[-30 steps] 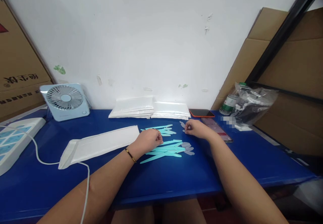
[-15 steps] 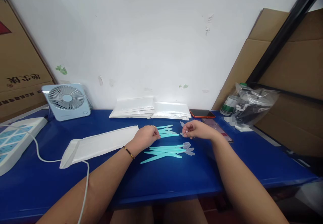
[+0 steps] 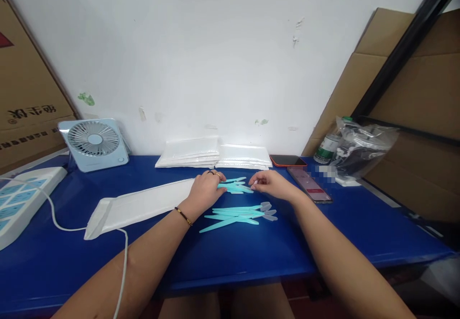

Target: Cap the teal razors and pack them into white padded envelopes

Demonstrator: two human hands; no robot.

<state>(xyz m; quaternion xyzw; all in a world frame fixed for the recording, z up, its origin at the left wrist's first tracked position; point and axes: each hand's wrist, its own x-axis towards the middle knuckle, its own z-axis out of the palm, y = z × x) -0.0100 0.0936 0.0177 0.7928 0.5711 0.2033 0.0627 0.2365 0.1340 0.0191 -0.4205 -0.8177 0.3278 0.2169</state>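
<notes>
Our right hand (image 3: 271,185) has moved left to the far turquoise sticks (image 3: 235,186) on the worktop (image 3: 230,256), its fingers (image 3: 262,176) bent; our left hand (image 3: 206,187) covers their other ends. Whether either grips, we cannot tell.

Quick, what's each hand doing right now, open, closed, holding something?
Left hand: thumb and fingers apart at the far turquoise sticks; grip cannot be told.
Right hand: fingers curled at those sticks' right ends; whether it holds one cannot be told.
</notes>
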